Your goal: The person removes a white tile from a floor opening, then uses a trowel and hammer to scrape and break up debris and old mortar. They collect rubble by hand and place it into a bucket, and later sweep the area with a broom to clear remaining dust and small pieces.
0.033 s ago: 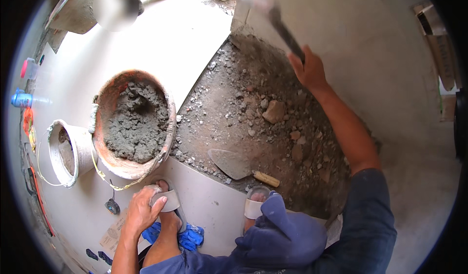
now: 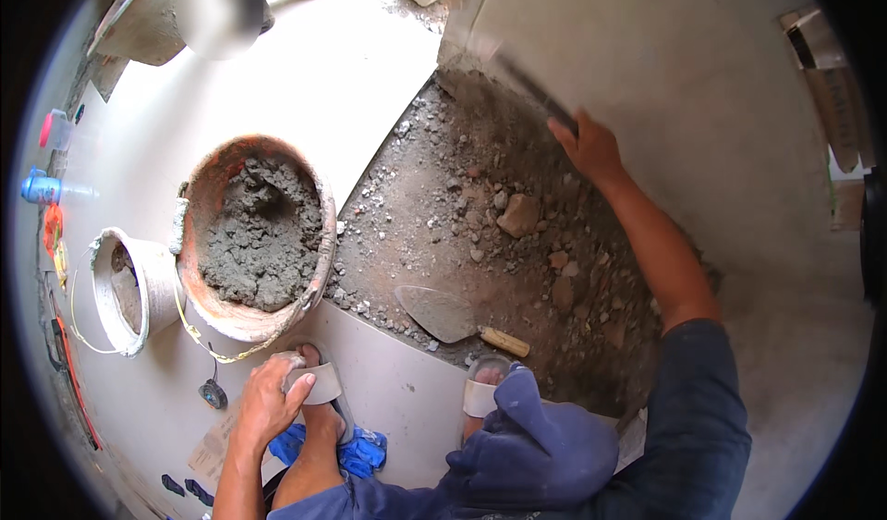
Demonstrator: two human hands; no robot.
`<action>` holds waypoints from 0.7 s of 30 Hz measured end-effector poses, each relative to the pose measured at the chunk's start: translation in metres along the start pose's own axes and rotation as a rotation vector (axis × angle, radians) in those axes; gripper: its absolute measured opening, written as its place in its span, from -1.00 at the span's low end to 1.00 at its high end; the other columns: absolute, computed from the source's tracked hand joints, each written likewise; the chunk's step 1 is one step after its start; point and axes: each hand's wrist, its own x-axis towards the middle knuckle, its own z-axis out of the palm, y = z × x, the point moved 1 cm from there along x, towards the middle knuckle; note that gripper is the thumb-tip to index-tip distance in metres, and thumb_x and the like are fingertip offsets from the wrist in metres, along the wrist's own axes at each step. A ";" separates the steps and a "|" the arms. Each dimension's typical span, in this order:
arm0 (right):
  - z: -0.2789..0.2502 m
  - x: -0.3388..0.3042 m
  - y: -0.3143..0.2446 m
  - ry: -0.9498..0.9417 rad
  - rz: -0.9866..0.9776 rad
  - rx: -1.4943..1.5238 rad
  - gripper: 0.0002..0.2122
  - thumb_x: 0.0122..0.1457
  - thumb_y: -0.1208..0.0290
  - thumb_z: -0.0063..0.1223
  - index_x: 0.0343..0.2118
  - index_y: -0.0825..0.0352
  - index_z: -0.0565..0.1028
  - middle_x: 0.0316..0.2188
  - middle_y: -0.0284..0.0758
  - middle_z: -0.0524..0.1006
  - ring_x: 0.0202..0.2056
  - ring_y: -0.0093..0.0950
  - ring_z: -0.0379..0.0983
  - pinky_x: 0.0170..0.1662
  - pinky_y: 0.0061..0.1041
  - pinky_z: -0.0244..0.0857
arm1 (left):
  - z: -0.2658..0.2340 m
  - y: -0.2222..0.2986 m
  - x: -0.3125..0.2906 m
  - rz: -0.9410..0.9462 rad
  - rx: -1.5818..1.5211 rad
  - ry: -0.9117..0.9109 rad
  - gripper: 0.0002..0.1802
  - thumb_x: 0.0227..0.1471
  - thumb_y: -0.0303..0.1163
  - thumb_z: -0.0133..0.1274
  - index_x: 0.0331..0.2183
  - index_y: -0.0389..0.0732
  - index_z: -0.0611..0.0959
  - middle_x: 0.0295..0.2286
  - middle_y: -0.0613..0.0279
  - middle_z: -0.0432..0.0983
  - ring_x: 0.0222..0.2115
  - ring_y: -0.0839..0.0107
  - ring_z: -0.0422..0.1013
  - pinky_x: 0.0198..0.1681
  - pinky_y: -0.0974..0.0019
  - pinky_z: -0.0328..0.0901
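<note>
One dark-handled tool blurs beyond the right fingers.

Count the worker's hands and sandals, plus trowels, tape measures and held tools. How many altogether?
Hands: 2 (left hand, right hand)
Sandals: 2 (left sandal, right sandal)
Trowels: 1
Tape measures: 1
Held tools: 1 (head blurred)
Total: 7

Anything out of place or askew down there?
Yes: crumpled blue material lies on the pale floor by the left sandal. It looks odd bunched up so close to the person's foot; whether the sandal stands on it, I can't tell.
</note>
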 end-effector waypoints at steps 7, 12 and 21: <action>-0.008 0.002 -0.007 -0.349 0.130 -0.112 -0.46 0.20 -0.14 -0.11 -0.46 0.39 0.45 -0.58 -0.14 0.50 -0.49 -0.18 0.49 -0.42 -0.22 0.34 | -0.001 -0.011 -0.015 -0.224 -0.135 -0.070 -0.68 -0.04 -0.31 0.16 -0.29 -0.34 0.59 -0.29 -0.07 0.54 -0.27 -0.07 0.46 -0.19 0.11 0.34; 0.021 0.023 -0.015 -0.018 -0.081 0.308 -0.42 0.23 -0.16 -0.19 -0.32 0.42 0.50 -0.51 -0.15 0.55 -0.39 -0.19 0.51 -0.30 -0.14 0.35 | 0.003 -0.010 -0.005 -0.094 -0.052 -0.027 -0.68 -0.05 -0.30 0.17 -0.29 -0.34 0.60 -0.29 -0.07 0.54 -0.28 -0.07 0.46 -0.19 0.12 0.34; 0.084 -0.040 -0.034 -0.306 0.332 0.151 -0.48 0.25 -0.12 -0.21 -0.32 0.38 0.43 -0.50 -0.09 0.54 -0.50 -0.10 0.50 -0.41 -0.12 0.34 | 0.007 -0.019 -0.010 -0.110 -0.101 -0.099 -0.69 0.00 -0.30 0.14 -0.26 -0.33 0.60 -0.27 -0.05 0.53 -0.23 0.02 0.47 -0.13 0.18 0.34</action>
